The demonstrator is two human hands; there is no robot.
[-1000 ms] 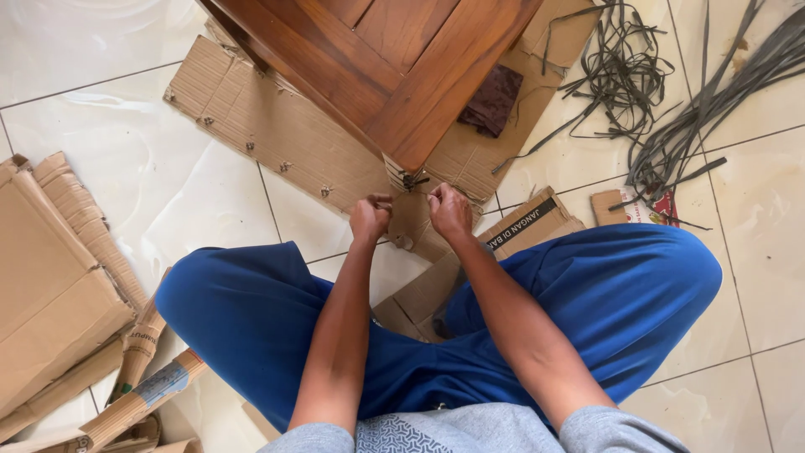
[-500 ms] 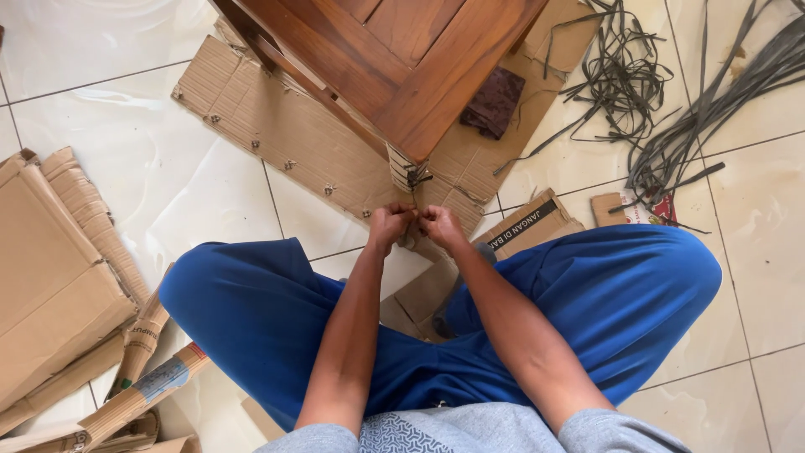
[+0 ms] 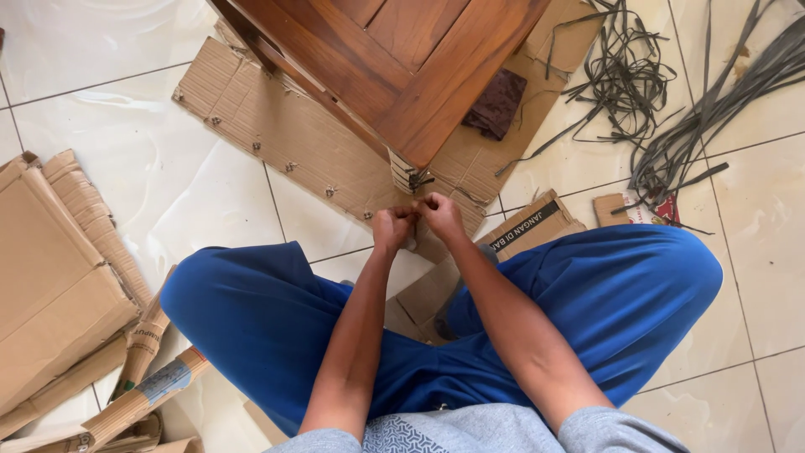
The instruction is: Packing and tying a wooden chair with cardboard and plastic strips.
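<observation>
Left hand [image 3: 392, 226] and right hand [image 3: 442, 215], fingers clenched together below the cardboard-wrapped furniture corner [image 3: 405, 172]; a second earlier they were apart.

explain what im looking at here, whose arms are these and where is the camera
The camera sits on a person's head and looks down, so the arms are the wearer's own. The person sits cross-legged in blue trousers on a tiled floor. The left hand and right hand are closed side by side, pinching something small that cannot be made out, just below the cardboard-wrapped corner of a brown wooden furniture piece. Flat cardboard lies under it, more cardboard pieces lie to the left, and dark loose straps lie to the right.
</observation>
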